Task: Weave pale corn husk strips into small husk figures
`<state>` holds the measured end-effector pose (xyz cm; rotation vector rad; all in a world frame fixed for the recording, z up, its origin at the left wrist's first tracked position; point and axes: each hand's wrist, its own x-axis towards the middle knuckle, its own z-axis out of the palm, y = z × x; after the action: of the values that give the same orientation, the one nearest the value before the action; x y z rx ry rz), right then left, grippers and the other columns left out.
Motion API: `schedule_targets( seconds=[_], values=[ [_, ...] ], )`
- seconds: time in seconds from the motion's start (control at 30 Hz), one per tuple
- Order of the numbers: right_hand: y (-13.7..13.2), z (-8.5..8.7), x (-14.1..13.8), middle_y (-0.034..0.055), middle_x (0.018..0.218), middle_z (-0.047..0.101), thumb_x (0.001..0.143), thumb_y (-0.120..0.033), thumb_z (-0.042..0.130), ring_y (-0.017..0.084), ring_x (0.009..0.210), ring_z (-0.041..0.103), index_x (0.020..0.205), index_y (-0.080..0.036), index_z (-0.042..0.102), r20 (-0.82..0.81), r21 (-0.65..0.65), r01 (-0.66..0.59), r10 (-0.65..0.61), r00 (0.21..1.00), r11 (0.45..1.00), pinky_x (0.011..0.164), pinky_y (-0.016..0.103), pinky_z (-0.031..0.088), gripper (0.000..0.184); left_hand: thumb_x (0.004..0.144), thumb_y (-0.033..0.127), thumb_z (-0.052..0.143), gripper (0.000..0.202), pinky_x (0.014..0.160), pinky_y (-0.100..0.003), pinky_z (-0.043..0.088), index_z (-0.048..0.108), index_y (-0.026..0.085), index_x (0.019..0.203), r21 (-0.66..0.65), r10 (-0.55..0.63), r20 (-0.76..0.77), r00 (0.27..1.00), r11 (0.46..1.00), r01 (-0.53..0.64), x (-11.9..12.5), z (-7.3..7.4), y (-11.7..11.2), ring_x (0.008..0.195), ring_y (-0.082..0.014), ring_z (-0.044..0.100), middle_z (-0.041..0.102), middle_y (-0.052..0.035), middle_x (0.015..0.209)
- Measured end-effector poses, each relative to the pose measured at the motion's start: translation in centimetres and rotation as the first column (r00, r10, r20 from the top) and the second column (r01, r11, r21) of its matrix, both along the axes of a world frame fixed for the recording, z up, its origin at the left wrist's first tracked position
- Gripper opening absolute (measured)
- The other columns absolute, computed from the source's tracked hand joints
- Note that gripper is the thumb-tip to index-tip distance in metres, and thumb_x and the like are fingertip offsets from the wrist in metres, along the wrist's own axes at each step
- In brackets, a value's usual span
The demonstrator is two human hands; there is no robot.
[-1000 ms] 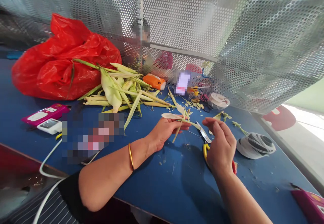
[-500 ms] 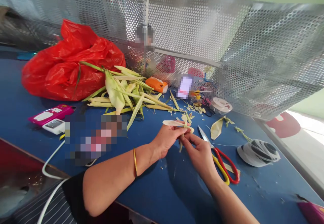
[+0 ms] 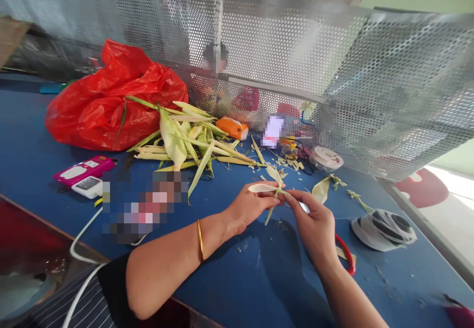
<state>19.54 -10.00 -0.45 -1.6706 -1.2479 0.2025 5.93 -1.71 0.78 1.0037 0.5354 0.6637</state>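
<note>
My left hand point(image 3: 249, 208) pinches a small tied corn-husk flower point(image 3: 263, 188) between thumb and fingers. Pale husk petals spread from its knot, and a thin stem hangs below. From the other side, my right hand point(image 3: 314, 224) has thumb and fingertips closed on the flower's right edge. Under the right hand lie scissors point(image 3: 346, 255), mostly covered, with part of a red handle and a bit of blade showing. A pale husk piece point(image 3: 321, 189) rests just beyond the right fingers. To the right sits a spool of white thread point(image 3: 383, 229).
A red plastic bag point(image 3: 118, 105) and a heap of corn husks point(image 3: 174, 140) occupy the back left. An orange tissue pack point(image 3: 232, 128), a phone point(image 3: 272, 131) and a white tape roll point(image 3: 328, 158) stand near the perforated metal screen point(image 3: 274, 41). A magenta device point(image 3: 84, 169) lies left.
My right hand has shifted from below the flower to its right side, now covering most of the scissors. The flower has turned in my left hand. The view has moved slightly.
</note>
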Motion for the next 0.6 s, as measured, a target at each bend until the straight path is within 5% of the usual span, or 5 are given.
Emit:
schedule_targets(
  seconds=[0.13, 0.23, 0.33, 0.43, 0.6],
  values=[
    [-0.2, 0.3, 0.6, 0.0032, 0.084, 0.071, 0.089, -0.041, 0.06, 0.021, 0.081, 0.063, 0.084, -0.024, 0.074, 0.094, 0.066, 0.065, -0.071, 0.993, 0.996, 0.075, 0.032, 0.044, 0.022, 0.058, 0.031, 0.089, 0.06, 0.102, -0.037, 0.04, 0.069, 0.02, 0.113, 0.055, -0.298, 0.0, 0.955, 0.953, 0.297, -1.0, 0.8, 1.0, 0.108, -0.0221, 0.064, 0.073, -0.0075, 0.105],
    [-0.4, 1.0, 1.4, 0.003, 0.083, 0.07, 0.091, -0.038, 0.059, 0.021, 0.08, 0.062, 0.084, -0.025, 0.073, 0.163, 0.089, 0.017, -0.032, 0.986, 0.996, 0.074, 0.033, 0.043, 0.021, 0.071, 0.072, 0.065, 0.073, 0.103, -0.038, 0.037, 0.067, 0.017, 0.119, 0.05, -0.45, 0.009, 0.893, 0.892, 0.449, -1.9, 1.4, 1.9, 0.118, -0.0261, 0.06, 0.071, -0.0139, 0.113],
    [-0.6, 1.6, 2.2, 0.0035, 0.088, 0.072, 0.092, -0.035, 0.058, 0.021, 0.084, 0.063, 0.088, -0.026, 0.074, 0.227, 0.114, -0.106, 0.078, 0.971, 0.988, 0.078, 0.035, 0.045, 0.019, 0.069, 0.086, 0.049, 0.091, 0.1, -0.04, 0.04, 0.064, 0.015, 0.126, -0.048, -0.532, 0.093, 0.842, 0.842, 0.537, -2.4, 1.8, 2.6, 0.116, -0.0288, 0.062, 0.071, -0.0165, 0.113],
    [-0.7, 1.9, 2.6, 0.0036, 0.091, 0.073, 0.092, -0.033, 0.058, 0.022, 0.085, 0.065, 0.091, -0.028, 0.075, 0.287, 0.121, -0.178, 0.138, 0.948, 0.977, 0.08, 0.037, 0.046, 0.017, 0.069, 0.085, 0.052, 0.087, 0.095, -0.04, 0.044, 0.067, 0.016, 0.12, -0.107, -0.531, 0.119, 0.839, 0.834, 0.542, -2.3, 1.5, 2.8, 0.111, -0.0293, 0.065, 0.072, -0.0155, 0.111],
    [-0.5, 2.0, 2.5, 0.0034, 0.089, 0.074, 0.092, -0.032, 0.059, 0.023, 0.089, 0.066, 0.087, -0.028, 0.074, 0.388, 0.052, -0.242, 0.204, 0.899, 0.969, 0.084, 0.04, 0.044, 0.016, 0.071, 0.051, 0.077, 0.044, 0.077, -0.03, 0.048, 0.068, 0.019, 0.099, -0.026, -0.406, -0.092, 0.909, 0.914, 0.405, -1.4, 0.8, 2.0, 0.086, -0.0204, 0.072, 0.076, -0.0095, 0.095]
  ],
)
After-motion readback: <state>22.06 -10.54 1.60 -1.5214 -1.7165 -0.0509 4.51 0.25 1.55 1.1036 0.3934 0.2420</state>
